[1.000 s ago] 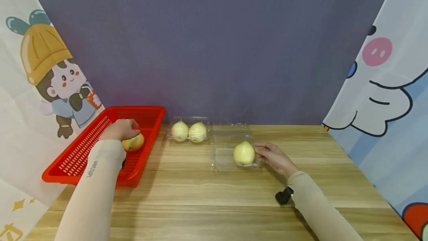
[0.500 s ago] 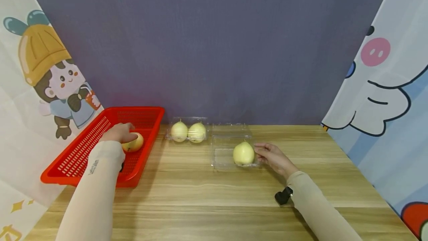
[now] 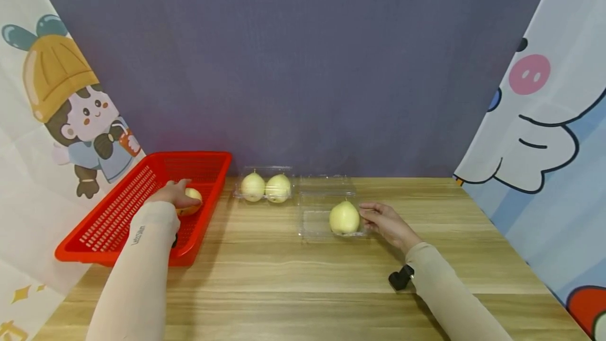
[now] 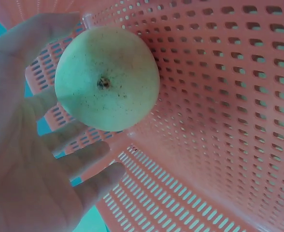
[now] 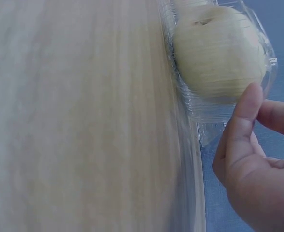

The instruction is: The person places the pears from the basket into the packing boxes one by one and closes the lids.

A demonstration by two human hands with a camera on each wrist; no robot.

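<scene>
In the red basket [image 3: 199, 241], my left hand [image 3: 171, 193] is beside a yellow pear [image 3: 191, 201]. The left wrist view shows the hand [image 4: 40, 135] with spread fingers and thumb around one side of that pear [image 4: 108, 77]; they are not closed on it. My right hand [image 3: 389, 225] pinches the right edge of a clear plastic clamshell box [image 3: 314, 222] between thumb and forefinger. Its lid [image 3: 326, 184] lies back, and one pear [image 3: 344, 218] sits in its right half. In the right wrist view, the thumb tip is close against this pear [image 5: 219, 53].
Left of the clamshell stands a second clear box [image 3: 236, 192] holding two pears [image 3: 253, 187], its lid down. Behind the wooden table [image 3: 265, 278] hangs a dark grey-blue backdrop [image 3: 303, 67]. Printed cartoon sheets [image 3: 28, 172] flank both sides.
My left hand has lowered and reached further over the pear in the basket, covering more of it. The right hand and the clamshell stay in place.
</scene>
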